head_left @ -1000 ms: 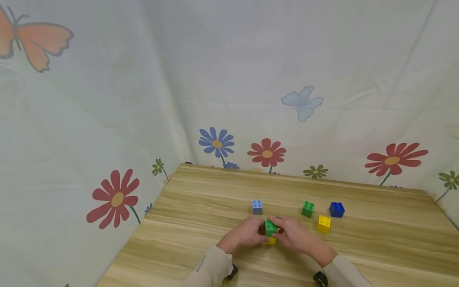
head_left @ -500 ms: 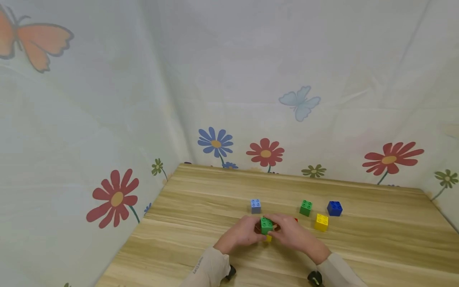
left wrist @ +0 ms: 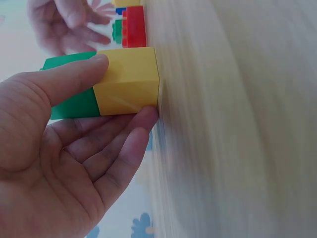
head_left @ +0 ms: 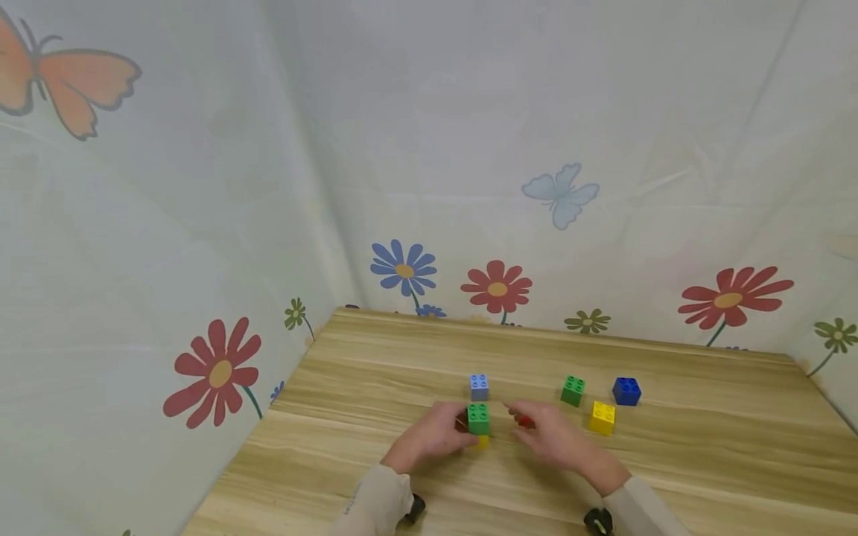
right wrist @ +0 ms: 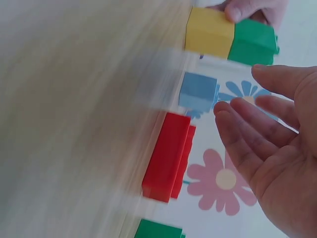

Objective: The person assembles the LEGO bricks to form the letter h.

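My left hand (head_left: 434, 430) pinches a two-brick stack, thumb on one side and fingers round the other. A green toy brick (head_left: 478, 421) sits on top of a yellow brick (left wrist: 129, 82), which stands on the table or just over it. To the right of the stack, my right hand (head_left: 553, 435) is apart from it with fingers loosely bent and nothing between them. A long red brick (right wrist: 166, 156) lies on the table beyond the right hand, which mostly covers it in the head view. Just behind the stack is a light blue brick (head_left: 479, 387).
Another green brick (head_left: 573, 390), a dark blue brick (head_left: 626, 391) and a second yellow brick (head_left: 602, 418) stand on the wooden table (head_left: 322, 432) to the right. A flowered white cloth (head_left: 429, 149) hangs behind and at the left.
The right hand has let go of the green and yellow stack and drawn off to the right. My left hand has moved left with the stack in its grip.
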Demonstrator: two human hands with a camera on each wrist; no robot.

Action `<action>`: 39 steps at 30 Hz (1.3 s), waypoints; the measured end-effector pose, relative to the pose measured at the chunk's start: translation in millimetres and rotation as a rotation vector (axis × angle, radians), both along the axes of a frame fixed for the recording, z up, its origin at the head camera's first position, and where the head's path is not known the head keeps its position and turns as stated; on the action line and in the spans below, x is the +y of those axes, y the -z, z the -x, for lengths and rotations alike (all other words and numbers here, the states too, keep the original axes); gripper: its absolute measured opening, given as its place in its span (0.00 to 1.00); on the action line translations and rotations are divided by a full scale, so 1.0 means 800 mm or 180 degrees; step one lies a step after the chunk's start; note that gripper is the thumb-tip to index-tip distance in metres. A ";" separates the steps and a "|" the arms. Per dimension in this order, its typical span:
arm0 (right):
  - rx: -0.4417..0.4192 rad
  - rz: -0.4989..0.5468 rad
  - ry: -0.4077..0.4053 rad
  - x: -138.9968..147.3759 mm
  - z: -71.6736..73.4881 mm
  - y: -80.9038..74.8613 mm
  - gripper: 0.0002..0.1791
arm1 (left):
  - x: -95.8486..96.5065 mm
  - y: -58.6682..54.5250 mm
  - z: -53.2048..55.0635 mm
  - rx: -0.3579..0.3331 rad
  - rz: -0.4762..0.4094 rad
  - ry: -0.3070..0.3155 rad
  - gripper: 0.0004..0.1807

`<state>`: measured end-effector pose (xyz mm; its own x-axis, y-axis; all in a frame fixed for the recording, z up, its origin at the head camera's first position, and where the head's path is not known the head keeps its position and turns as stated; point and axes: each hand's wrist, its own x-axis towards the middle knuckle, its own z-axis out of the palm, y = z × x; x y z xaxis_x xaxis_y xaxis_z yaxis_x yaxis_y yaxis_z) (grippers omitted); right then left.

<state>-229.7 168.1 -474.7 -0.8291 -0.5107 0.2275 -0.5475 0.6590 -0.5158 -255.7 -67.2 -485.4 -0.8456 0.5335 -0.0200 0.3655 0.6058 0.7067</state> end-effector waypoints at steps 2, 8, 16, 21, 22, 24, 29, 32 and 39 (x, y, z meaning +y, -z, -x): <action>0.0054 -0.0040 0.0067 0.006 -0.001 0.000 0.20 | -0.009 0.000 0.002 -0.0017 -0.0006 -0.0051 0.12; 0.0076 -0.0029 0.0231 0.029 -0.004 -0.002 0.18 | -0.037 0.002 0.006 0.0001 0.0025 -0.0186 0.12; 0.0361 -0.0002 0.0381 0.064 -0.007 -0.010 0.16 | -0.065 -0.004 0.016 -0.0006 -0.0058 -0.0263 0.15; 0.0543 0.0090 0.0463 0.087 -0.009 -0.014 0.17 | -0.079 -0.007 0.026 0.0062 0.0034 -0.0404 0.14; 0.0557 0.0087 0.0490 0.092 -0.009 -0.015 0.17 | -0.082 -0.007 0.028 0.0054 0.0038 -0.0437 0.13; 0.0560 0.0054 0.0549 0.100 -0.010 -0.016 0.17 | -0.086 -0.006 0.033 0.0042 0.0036 -0.0494 0.13; 0.0449 -0.0061 0.0705 0.118 -0.011 -0.017 0.17 | -0.093 -0.005 0.045 0.0035 0.0032 -0.0639 0.13; 0.0449 -0.0106 0.0785 0.126 -0.011 -0.017 0.17 | -0.096 -0.004 0.054 0.0073 0.0038 -0.0727 0.14; 0.0373 -0.0115 0.0873 0.140 -0.011 -0.020 0.17 | -0.098 0.000 0.072 0.0120 0.0053 -0.0980 0.18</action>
